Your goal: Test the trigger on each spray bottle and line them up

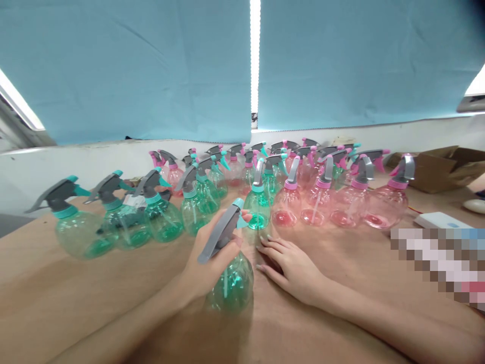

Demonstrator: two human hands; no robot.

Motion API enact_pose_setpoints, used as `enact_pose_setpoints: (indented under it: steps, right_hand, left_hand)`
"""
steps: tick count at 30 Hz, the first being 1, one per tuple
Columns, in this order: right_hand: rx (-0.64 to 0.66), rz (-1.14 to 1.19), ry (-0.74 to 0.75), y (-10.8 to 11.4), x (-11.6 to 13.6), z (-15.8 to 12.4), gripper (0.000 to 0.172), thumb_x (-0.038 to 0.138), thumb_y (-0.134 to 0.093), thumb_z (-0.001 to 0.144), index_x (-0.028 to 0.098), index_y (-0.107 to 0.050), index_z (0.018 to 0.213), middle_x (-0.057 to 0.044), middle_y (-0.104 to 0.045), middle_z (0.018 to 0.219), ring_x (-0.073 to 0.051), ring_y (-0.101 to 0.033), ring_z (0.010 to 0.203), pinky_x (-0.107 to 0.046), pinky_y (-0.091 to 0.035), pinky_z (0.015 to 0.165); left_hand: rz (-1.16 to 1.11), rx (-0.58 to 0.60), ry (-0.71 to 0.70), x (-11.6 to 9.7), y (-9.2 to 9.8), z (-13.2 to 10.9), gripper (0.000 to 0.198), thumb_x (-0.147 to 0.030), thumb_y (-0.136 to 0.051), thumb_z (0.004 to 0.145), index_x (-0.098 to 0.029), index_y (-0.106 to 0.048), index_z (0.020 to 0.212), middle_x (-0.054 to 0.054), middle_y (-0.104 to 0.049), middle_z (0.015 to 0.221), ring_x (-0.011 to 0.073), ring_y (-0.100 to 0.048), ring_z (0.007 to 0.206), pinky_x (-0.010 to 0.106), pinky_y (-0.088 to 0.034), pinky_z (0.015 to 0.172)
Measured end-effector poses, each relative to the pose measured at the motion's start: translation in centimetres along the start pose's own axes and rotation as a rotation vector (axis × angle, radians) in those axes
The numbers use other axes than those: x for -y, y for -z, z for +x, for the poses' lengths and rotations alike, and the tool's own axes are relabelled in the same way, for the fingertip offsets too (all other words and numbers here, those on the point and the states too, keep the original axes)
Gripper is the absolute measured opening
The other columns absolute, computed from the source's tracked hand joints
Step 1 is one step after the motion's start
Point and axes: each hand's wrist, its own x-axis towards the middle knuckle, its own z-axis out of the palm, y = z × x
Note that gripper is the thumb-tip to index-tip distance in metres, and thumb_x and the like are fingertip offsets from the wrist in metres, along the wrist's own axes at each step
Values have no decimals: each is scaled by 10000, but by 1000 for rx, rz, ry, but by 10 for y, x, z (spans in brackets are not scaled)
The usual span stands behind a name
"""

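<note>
The left hand (206,258) is wrapped around the neck of a green spray bottle (230,283), steadying it upright on the tabletop (113,293). The right hand (291,265) rests flat and empty beside it, with rows of bottles (303,192) behind.

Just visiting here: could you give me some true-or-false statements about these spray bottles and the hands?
The left hand grips a green spray bottle by its neck. True.
The right hand holds a pink bottle. False: it lies flat on the table, holding nothing.
In the front row, the pink bottles stand right of the green bottles. True.
The cardboard box sits at the far left. False: it is at the right rear.
</note>
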Motion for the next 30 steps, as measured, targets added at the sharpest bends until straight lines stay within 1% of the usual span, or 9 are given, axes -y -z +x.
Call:
enact_pose_setpoints:
  steps: [5,10,13,19,24,30]
  right_hand:
    - [1,-6,5,0,0,0,381,394,-500,960,154,-647,1217,-127,-646,1284,-297,-567,1211,-488,-474,999]
    - [-7,11,2,0,0,0,369,392,-506,957,177,-645,1223,-123,-649,1280,-299,-566,1216,-497,-479,990]
    - [-2,10,4,-1,-1,0,380,390,-505,957,164,-640,1231,-127,-642,1289,-305,-559,1225,-500,-476,994]
    - [-6,16,8,-1,-1,0,373,393,-501,959,171,-644,1222,-125,-651,1274,-302,-571,1207,-502,-479,991]
    - [9,13,6,0,0,0,381,384,-502,959,148,-642,1223,-136,-639,1290,-308,-560,1218,-502,-473,1001]
    - [-4,29,12,0,-1,0,374,382,-508,956,163,-641,1228,-133,-646,1279,-304,-563,1216,-502,-474,1001]
  left_hand:
    - [22,-1,17,-3,0,0,349,-248,-501,853,-251,-565,1196,-35,-489,703,133,-436,578,268,-450,620]
    - [42,9,25,-6,0,1,342,-267,-470,866,-252,-547,1200,-32,-505,718,134,-440,572,267,-406,575]
    - [25,20,15,-7,0,1,333,-259,-467,876,-252,-542,1200,-40,-493,716,128,-428,561,263,-390,553]
    - [24,19,8,-4,1,2,345,-245,-481,860,-247,-551,1198,-42,-503,700,129,-451,550,264,-393,547]
    - [45,14,6,-4,1,2,341,-246,-470,867,-252,-549,1199,-41,-514,708,137,-478,584,275,-406,592]
    - [44,26,14,-5,1,1,358,-256,-471,871,-259,-545,1222,-45,-513,683,135,-466,557,279,-425,596]
